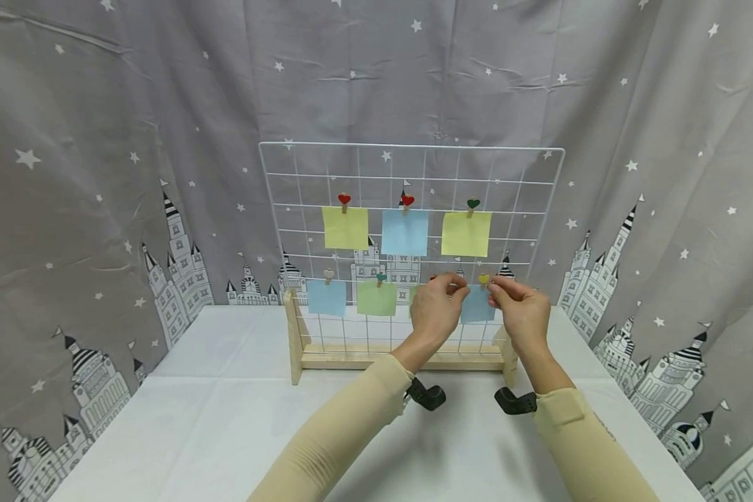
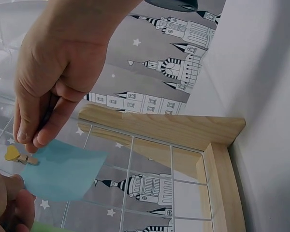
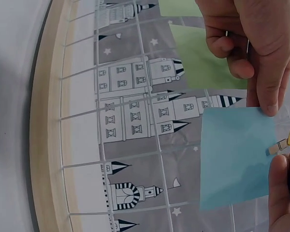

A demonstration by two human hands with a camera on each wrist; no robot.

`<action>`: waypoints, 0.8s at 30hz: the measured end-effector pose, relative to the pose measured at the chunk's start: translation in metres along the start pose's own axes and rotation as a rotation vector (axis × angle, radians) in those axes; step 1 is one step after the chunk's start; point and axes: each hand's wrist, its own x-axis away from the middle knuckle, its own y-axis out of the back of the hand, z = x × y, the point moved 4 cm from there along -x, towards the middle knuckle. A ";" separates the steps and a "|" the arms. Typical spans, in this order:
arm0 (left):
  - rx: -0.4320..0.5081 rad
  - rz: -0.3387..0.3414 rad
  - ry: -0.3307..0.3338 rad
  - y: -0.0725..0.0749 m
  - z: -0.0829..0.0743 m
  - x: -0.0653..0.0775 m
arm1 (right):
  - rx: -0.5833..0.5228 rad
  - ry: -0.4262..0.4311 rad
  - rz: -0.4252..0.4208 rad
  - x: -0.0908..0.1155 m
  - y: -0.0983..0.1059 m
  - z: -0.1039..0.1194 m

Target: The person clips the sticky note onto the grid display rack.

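Note:
A sky-blue paper note [image 1: 476,307] is at the lower right of a white wire grid [image 1: 414,180], with a yellow heart clothespin [image 3: 279,146] on its top edge. My left hand [image 1: 438,307] pinches the note's upper left corner. The upper right corner is between the thumb and fingers of my right hand [image 1: 524,314], close beside the clothespin. In the left wrist view the right hand [image 2: 63,63] comes from above and the left hand [image 2: 7,198] shows at the lower left. Whether the clothespin also grips the wire is hard to tell.
Yellow notes [image 1: 345,228] and a blue note [image 1: 404,233] hang above on heart clothespins. Left of my hands hang another blue note [image 1: 327,298] and a green note [image 1: 376,299]; a second green one is partly hidden. A wooden stand [image 1: 351,360] holds the grid on the white table [image 1: 226,404].

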 end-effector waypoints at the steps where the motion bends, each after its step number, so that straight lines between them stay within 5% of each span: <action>1: -0.001 -0.001 0.000 0.001 0.000 0.000 | -0.004 -0.001 0.000 0.001 0.000 0.000; 24: 0.007 0.084 0.013 0.014 0.012 0.013 | -0.001 -0.035 0.015 0.011 0.009 -0.003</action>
